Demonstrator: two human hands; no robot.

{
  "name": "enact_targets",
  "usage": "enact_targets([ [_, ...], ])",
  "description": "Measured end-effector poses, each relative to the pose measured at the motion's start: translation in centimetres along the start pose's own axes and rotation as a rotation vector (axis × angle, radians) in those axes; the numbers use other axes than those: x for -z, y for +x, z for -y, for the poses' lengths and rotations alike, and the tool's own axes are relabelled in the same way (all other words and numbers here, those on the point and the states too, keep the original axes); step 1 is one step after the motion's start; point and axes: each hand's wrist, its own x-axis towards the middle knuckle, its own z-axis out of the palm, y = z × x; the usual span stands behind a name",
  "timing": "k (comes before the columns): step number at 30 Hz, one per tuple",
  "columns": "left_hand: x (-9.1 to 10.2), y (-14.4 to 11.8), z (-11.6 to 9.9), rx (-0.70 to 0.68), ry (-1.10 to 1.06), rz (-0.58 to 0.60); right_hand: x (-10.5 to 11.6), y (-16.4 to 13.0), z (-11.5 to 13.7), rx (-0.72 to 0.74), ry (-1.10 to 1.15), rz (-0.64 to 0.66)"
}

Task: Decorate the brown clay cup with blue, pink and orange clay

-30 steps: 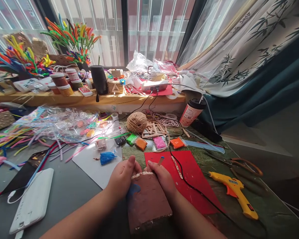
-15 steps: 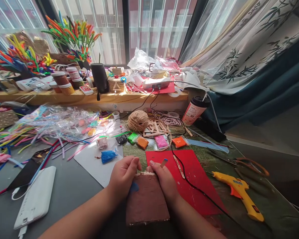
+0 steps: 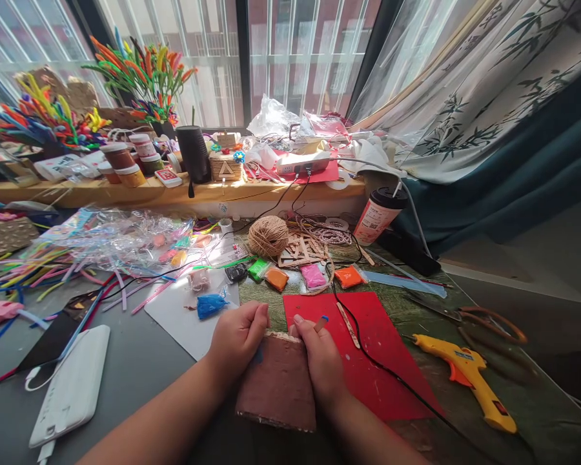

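Note:
A brown clay-covered block with a pale, rough top rim is held between my two hands, tilted slightly. My left hand is closed along its upper left edge, where a bit of blue shows beside the fingers. My right hand grips the right side, thumb up. From between its fingers sticks out a flat wooden craft stick with a blue tip. Just ahead of my left hand lies a packet of blue clay on a white sheet. The fingertips behind the block are hidden.
A red board lies under a black cable on the right, beside a yellow glue gun and scissors. Ahead are a twine ball, clay packets and a lidded cup. A white power bank lies left.
The brown block has shifted a little left and tilted, its lower end swinging left. Both hands keep their hold, and the blue-tipped stick has turned slightly.

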Motion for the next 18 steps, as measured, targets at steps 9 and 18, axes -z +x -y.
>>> enact_targets([
  [9,0.3,0.1,0.2,0.066,-0.125,-0.046,0.3,0.6,-0.1,-0.030,0.095,0.077],
  [18,-0.7,-0.1,0.9,0.272,-0.618,0.164,0.7,1.1,1.5,-0.004,0.306,0.193],
])
